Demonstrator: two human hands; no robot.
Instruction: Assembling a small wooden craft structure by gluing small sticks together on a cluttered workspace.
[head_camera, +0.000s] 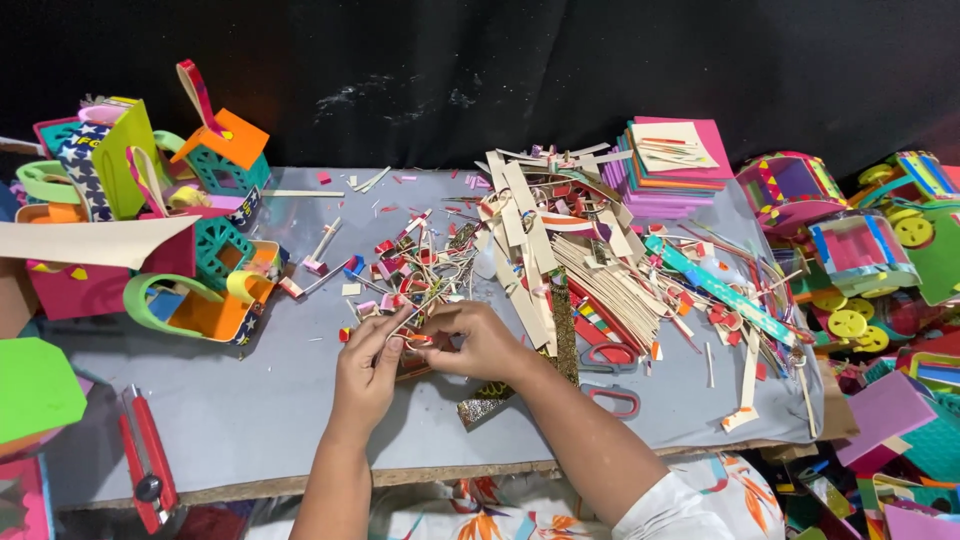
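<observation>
My left hand (368, 368) and my right hand (478, 342) meet over the middle of a grey table (250, 420). Together their fingertips pinch a small red and orange curled paper piece (418, 340). Just behind the hands lies a scatter of small coloured foam and paper scraps (400, 265). A heap of cream paper strips (590, 270) spreads to the right of my right hand. A glittery gold strip (483, 405) lies under my right forearm.
Colourful foam baskets and little houses (190, 220) crowd the left side. A red utility knife (147, 470) lies at the front left. Red-handled scissors (607, 375) sit right of my forearm. A stack of foam sheets (670, 165) stands behind, with wheeled craft toys (860, 260) at the right.
</observation>
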